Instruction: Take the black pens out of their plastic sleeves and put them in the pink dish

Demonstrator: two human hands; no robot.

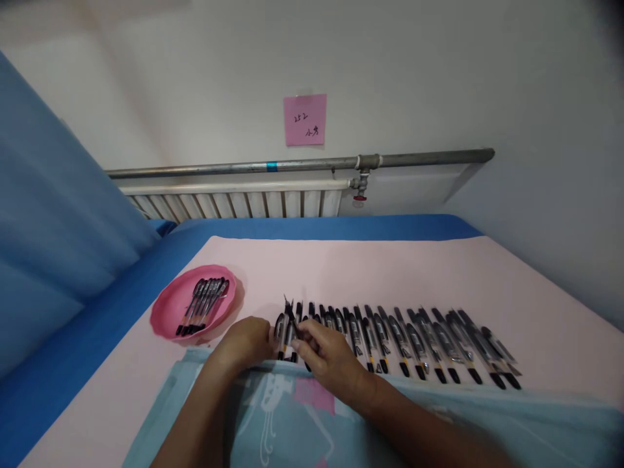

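Note:
A long row of black pens point(404, 338) lies side by side on the pink sheet point(370, 273). At the row's left end my right hand point(329, 354) pinches one pen point(291, 316) between thumb and fingertips, its tip raised above the others. Just left of it my left hand point(244, 344) has its fingers curled down at the leftmost pens; what those fingers hold is hidden. A pink plate point(168, 311) further left holds several more black pens point(203, 304).
A pale blue printed cloth point(273, 416) lies under my forearms at the near edge. The blue table surface point(97, 325) borders the pink sheet. Behind it are a radiator point(234, 203), a metal pipe point(302, 164), a pink wall note point(305, 119) and a blue curtain point(53, 214).

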